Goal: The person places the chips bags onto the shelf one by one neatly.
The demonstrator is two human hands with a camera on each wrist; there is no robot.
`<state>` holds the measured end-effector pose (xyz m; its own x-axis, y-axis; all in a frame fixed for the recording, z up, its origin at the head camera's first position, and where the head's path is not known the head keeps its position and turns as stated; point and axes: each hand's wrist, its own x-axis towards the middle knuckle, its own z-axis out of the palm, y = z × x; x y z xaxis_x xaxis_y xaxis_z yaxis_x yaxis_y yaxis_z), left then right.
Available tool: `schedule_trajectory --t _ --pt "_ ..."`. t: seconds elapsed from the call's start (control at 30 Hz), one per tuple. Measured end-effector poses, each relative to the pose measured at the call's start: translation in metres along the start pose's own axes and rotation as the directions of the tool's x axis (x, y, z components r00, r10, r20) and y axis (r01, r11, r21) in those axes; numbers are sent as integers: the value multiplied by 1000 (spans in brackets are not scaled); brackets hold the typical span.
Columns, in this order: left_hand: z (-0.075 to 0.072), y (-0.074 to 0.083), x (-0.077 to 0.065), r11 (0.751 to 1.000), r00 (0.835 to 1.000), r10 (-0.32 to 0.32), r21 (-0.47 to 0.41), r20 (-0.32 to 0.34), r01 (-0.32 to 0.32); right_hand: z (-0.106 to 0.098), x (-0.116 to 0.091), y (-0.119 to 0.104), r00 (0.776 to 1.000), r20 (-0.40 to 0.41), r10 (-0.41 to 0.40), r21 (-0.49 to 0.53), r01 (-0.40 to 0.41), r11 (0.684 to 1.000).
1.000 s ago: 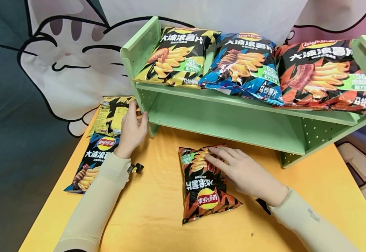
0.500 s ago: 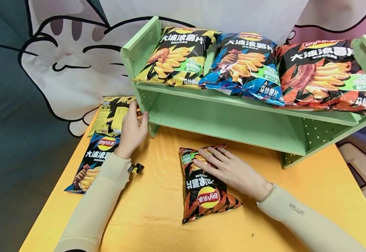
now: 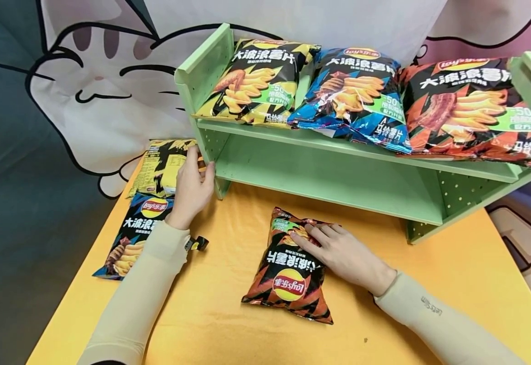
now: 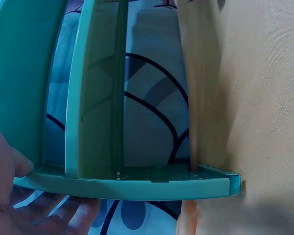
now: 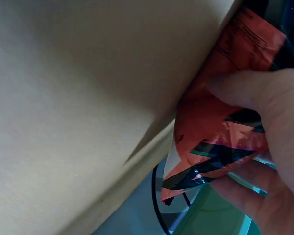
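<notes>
Six chip bags, one shelf and two hands, on one yellow table [image 3: 219,324]. The right hand [image 3: 345,256] pinches the near red bag [image 3: 288,268], its thumb against one side and its fingers across the other. This bag is in front of the shelf, printed front up, its lettering inverted in the head view; whether it wholly touches the table cannot be told. The left hand [image 3: 193,190] grips the side panel of the green shelf [image 3: 324,175], thumb on one face, fingers on the other. Three bags lean side by side on the upper of two tiers: one yellow [image 3: 260,76], one blue [image 3: 354,86], one red [image 3: 466,106]. Two more lie at the table's left: a back-up yellow bag [image 3: 155,170], partly hidden by the left hand, and a front-up blue bag [image 3: 133,233] nearer the wearer, partly behind the forearm.
</notes>
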<state>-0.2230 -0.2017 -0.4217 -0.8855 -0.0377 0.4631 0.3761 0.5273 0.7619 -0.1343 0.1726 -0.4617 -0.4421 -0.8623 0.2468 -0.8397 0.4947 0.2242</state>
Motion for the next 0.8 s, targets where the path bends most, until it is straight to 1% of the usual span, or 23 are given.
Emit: schedule_trajectory --t 0.2,0.37,0.5,0.57,0.67,0.73,0.8 --pt "0 -2 0 1000 1000 4 -1 -4 -4 1 -4 -2 995 -103 9 4 -9 1000" --pt "0 -1 0 1000 1000 13 5 -2 -13 -4 -13 -7 987 -144 67 22 -64 998" --pt "0 0 1 1000 1000 12 4 1 -12 -8 -20 -15 978 -175 114 21 -112 993" --pt "0 0 1 1000 1000 12 4 1 -12 -10 -22 -20 967 -217 136 20 -135 991" --pt "0 0 1 1000 1000 10 4 -1 -10 -14 -25 -28 941 -291 172 25 -173 985" --pt "0 0 1 1000 1000 10 5 -3 -10 -18 -27 -34 923 -325 208 26 -211 977" --pt "0 0 0 1000 1000 8 2 -3 -8 -21 -29 -41 903 -342 261 23 -269 963"
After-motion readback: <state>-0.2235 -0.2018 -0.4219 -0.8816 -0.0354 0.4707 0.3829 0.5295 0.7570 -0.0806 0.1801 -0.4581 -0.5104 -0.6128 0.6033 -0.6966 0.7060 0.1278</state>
